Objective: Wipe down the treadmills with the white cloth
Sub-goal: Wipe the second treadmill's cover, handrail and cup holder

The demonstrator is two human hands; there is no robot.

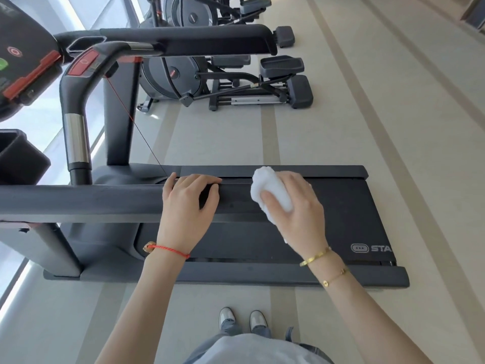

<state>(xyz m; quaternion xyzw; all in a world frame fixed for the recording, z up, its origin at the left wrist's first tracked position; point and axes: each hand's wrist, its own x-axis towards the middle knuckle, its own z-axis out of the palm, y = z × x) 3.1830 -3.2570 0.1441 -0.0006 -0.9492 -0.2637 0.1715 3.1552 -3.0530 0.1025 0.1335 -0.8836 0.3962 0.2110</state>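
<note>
A dark grey treadmill [354, 206] lies across the view, its belt running left to right. Its near handrail [78, 203] stretches from the left edge to the middle. My left hand [183, 206] rests on that handrail with its fingers curled over the top. My right hand [296, 214] grips a bunched white cloth [270, 190] and presses it on the right end of the handrail. The far handrail [183, 39] runs across the top, with the console [23, 56] at the upper left.
Two elliptical machines [236, 82] stand on the pale striped floor [393, 114] beyond the treadmill. A red safety cord [131, 122] hangs from the console arm. Bright windows run along the left. My shoes [242, 320] stand on the floor beside the treadmill's near side rail.
</note>
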